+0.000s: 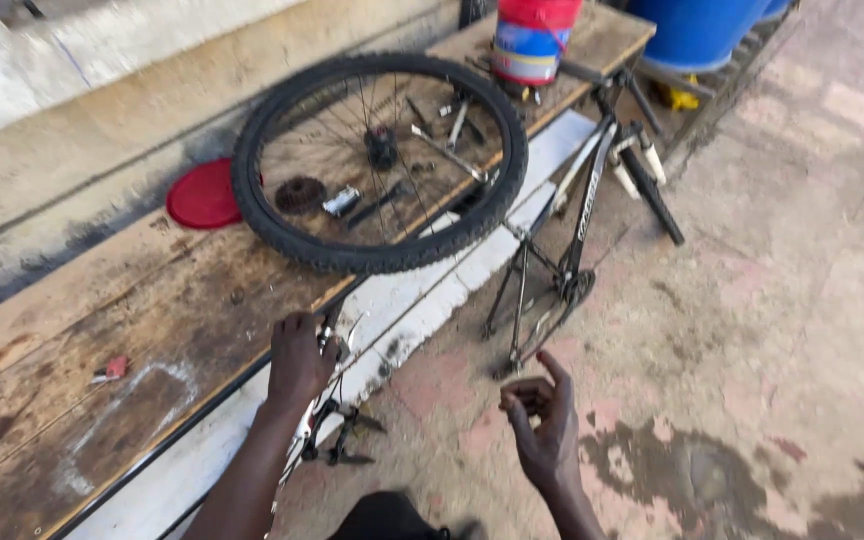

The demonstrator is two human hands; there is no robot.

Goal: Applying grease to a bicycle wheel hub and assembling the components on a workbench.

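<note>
One wheel lies on the bench beyond both hands.

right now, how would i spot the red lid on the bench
Start at the long wooden bench along the wall and find the bicycle wheel lying flat on it. The red lid lies just past the wheel's tyre on the wall side. It is the only flat, round, plain red disc there.

- Left hand covers the metal part it grips, so what that part is can't be told.
- Blue barrel and red-lidded tub are cut off by the top edge.
- Small tools inside the wheel are too small to name.
- Both forearms run out at the bottom edge.
</note>
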